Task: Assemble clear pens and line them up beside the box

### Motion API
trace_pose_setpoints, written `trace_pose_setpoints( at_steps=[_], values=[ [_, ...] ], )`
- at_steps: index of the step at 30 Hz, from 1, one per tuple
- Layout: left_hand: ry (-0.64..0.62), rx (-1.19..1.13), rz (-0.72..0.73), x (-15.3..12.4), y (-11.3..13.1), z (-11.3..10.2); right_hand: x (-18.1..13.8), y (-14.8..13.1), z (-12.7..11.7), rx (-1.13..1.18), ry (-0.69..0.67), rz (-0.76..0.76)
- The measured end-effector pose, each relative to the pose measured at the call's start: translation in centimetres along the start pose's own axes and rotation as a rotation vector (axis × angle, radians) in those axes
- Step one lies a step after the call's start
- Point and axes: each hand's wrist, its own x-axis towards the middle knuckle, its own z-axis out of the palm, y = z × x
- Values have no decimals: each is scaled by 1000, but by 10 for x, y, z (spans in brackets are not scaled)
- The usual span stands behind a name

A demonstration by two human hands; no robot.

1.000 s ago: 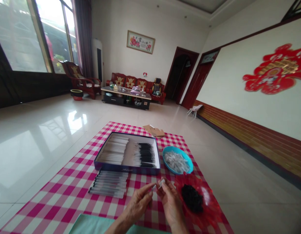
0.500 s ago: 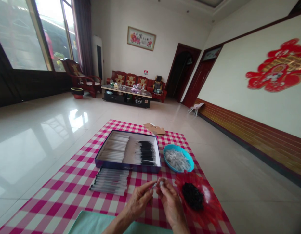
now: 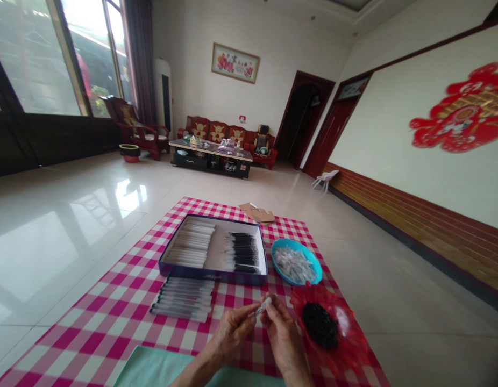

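My left hand point(image 3: 232, 329) pinches a thin, clear pen part point(image 3: 256, 311) between thumb and fingers. My right hand point(image 3: 284, 334) is closed on a small whitish piece point(image 3: 266, 303), which meets the end of the clear part; whether the two are joined I cannot tell. Just beyond my hands lies a row of clear pens with dark ends point(image 3: 182, 299). The shallow box point(image 3: 212, 276) behind them holds white tubes point(image 3: 191, 244) on its left and black pen refills point(image 3: 243, 252) on its right.
Right of the box, a blue bowl point(image 3: 275, 264) holds small clear-white pieces. The red fluted bowl point(image 3: 351, 349) beside my right hand contains small black pieces point(image 3: 319, 325). Flattened cardboard point(image 3: 257, 213) lies at the far edge; a green cloth point(image 3: 152, 368) lies in front.
The whitish piece in my right hand and the clear part in my left have come together at their ends. The view has shifted slightly.
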Motion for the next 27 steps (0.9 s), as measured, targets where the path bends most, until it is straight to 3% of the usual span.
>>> trace_pose_setpoints(
  at_steps=[10,15,20,27],
  values=[
    [22,1,-12,1,-1,-1,1,5,-10,-231,-103,-53],
    [-15,-45,-133,2,5,-1,0,2,-8,-272,-118,-74],
    [-124,-215,-333,-1,17,1,-2,2,-3,-129,-123,-20],
    [-130,-218,-353,-2,19,0,-3,-9,9,166,45,2]
  ],
)
